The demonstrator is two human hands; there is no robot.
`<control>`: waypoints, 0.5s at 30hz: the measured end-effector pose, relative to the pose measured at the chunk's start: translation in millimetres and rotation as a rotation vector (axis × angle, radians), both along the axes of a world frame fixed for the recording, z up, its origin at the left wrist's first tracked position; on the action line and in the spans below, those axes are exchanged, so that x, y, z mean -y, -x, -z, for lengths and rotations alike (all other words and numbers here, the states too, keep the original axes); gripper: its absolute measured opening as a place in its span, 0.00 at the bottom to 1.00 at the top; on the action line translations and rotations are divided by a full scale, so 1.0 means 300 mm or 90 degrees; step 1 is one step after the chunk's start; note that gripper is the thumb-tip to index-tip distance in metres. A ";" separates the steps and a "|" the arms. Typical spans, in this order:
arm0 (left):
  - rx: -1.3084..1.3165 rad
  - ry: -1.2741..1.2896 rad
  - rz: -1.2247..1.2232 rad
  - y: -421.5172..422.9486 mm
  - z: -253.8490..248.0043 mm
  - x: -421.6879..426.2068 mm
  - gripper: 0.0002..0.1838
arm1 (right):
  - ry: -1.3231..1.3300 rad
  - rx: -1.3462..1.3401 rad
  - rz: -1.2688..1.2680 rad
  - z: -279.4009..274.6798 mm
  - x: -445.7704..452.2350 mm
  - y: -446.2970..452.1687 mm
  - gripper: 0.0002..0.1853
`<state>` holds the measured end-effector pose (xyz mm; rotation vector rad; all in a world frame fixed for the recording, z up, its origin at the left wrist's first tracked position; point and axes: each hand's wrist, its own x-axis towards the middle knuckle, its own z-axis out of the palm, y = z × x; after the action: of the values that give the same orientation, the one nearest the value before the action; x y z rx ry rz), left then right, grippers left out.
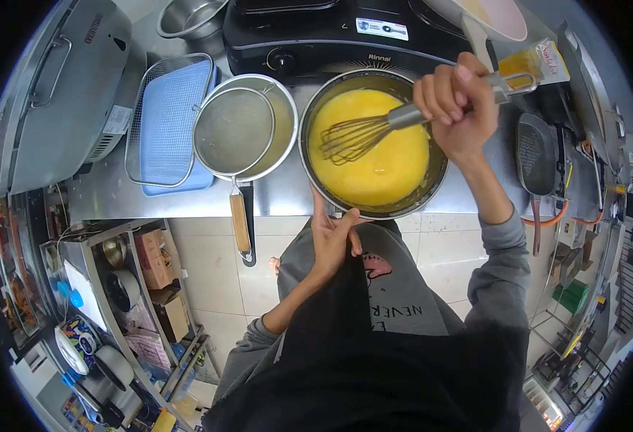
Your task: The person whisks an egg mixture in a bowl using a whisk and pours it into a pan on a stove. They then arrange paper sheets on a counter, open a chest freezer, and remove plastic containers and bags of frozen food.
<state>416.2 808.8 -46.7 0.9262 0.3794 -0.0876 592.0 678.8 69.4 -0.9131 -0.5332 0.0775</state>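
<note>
In the head view, a pot (439,169) stands at the centre of the frame, holding smooth yellow liquid (396,169) well below its rim. The right hand (464,104), upper right of centre, is closed around the handle of a whisk (356,139), whose wires dip into the liquid. The left hand (333,241), below the pot, is partly curled against its lower edge; whether it grips a handle cannot be told. Left of the pot, a sieve (234,132) lies across a pan (288,129); the pan's contents are unclear. Farther left, a wire basket (135,122) sits over a blue tray (176,189). A metal bowl (187,21) stands at upper left.
</note>
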 end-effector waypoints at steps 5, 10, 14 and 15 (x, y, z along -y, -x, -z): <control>-0.031 -0.020 0.056 -0.003 -0.019 -0.013 0.46 | 0.153 0.179 -0.023 -0.077 0.002 0.006 0.15; -0.034 -0.008 0.028 -0.001 -0.017 -0.002 0.46 | 0.448 0.214 0.104 -0.078 0.074 0.009 0.15; -0.062 0.023 0.010 -0.005 -0.029 0.004 0.46 | 0.390 0.075 0.084 -0.046 0.183 0.049 0.16; -0.064 0.025 0.007 -0.007 -0.031 0.003 0.46 | 0.337 0.036 0.083 -0.056 0.199 0.069 0.16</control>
<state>418.3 807.9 -37.4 0.8874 0.4640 -0.1514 571.2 619.2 86.3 -1.4686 -0.5134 0.0763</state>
